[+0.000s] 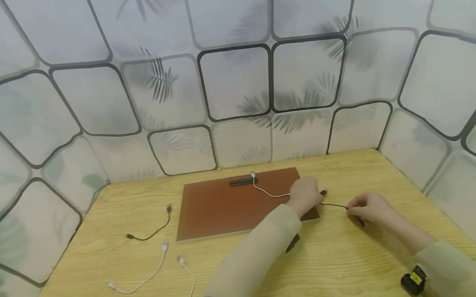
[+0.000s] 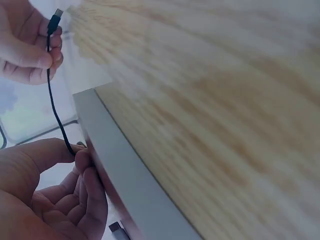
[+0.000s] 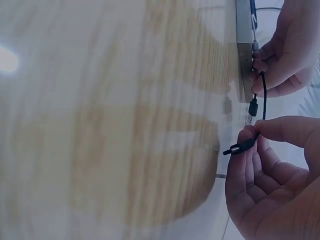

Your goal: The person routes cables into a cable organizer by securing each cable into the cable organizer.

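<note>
Both hands pinching: left hand (image 1: 304,192) at the right edge of a flat reddish-brown rectangular board (image 1: 225,209), right hand (image 1: 370,209) off to the board's right. Thin black flexible cable (image 1: 335,204) spans between them, gripped by both. Should be light, floppy; I'd hold near the stiffer ends, not mid-wire. Left wrist view shows its small metal-tipped black plug (image 2: 54,22); head view only a dark stub.

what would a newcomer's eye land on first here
Probably the reddish-brown board toward the far side of the table. Next, the left hand at the board's right end and the right hand farther right, both pinching a black cable. Behind rises a leaf-patterned backdrop.
</note>
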The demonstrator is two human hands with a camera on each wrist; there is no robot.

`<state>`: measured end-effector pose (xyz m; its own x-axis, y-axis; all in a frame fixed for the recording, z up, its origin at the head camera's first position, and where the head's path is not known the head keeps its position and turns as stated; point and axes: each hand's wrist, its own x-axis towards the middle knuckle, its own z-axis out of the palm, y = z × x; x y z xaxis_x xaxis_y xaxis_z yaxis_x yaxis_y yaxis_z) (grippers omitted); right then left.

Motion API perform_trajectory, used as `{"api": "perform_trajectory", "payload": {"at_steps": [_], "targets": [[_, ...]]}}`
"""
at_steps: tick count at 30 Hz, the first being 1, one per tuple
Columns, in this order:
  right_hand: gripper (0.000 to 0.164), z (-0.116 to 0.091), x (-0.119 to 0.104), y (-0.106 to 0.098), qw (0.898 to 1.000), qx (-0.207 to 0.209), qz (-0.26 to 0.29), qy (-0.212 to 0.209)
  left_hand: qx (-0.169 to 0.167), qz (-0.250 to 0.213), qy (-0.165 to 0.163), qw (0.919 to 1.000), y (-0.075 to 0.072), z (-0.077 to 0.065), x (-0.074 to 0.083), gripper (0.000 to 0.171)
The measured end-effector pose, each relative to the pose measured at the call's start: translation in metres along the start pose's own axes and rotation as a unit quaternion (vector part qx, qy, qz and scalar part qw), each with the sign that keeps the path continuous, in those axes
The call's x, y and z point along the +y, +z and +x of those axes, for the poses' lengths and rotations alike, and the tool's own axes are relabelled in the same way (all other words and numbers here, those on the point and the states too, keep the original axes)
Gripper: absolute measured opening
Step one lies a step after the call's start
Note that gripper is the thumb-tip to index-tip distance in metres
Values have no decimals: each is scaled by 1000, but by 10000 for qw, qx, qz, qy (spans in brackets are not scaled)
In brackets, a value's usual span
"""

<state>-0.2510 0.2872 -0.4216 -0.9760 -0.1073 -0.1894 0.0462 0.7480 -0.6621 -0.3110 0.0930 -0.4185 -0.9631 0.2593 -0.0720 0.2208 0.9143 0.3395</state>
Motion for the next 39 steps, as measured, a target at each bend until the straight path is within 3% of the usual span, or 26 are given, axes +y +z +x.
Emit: {"api": "perform_trajectory", "payload": {"at_steps": [6,12,17,22,29,39], "targets": [[25,-1,-2,1,9999,-57,16,-99,-191,-766,-30,9969,-4,0,-8,56],[25,-1,-3,1,9996,-149,164,-163,-153,-1203,-62,9926,-6,-2,-14,25],[26,2,-1,2,9978,-279,593,18,-183,-1508,-192,9882,-8,0,-19,17],[31,5,-1,1,9942,-466,961,149,-266,-1819,-157,9828,-11,1,-23,16],[34,7,-6,0,9887,-660,1309,304,-440,-2425,-37,9691,-22,0,-30,16],[36,11,-5,1,9715,-1177,2049,200,-610,-2900,247,9548,-23,0,-40,15]]}}
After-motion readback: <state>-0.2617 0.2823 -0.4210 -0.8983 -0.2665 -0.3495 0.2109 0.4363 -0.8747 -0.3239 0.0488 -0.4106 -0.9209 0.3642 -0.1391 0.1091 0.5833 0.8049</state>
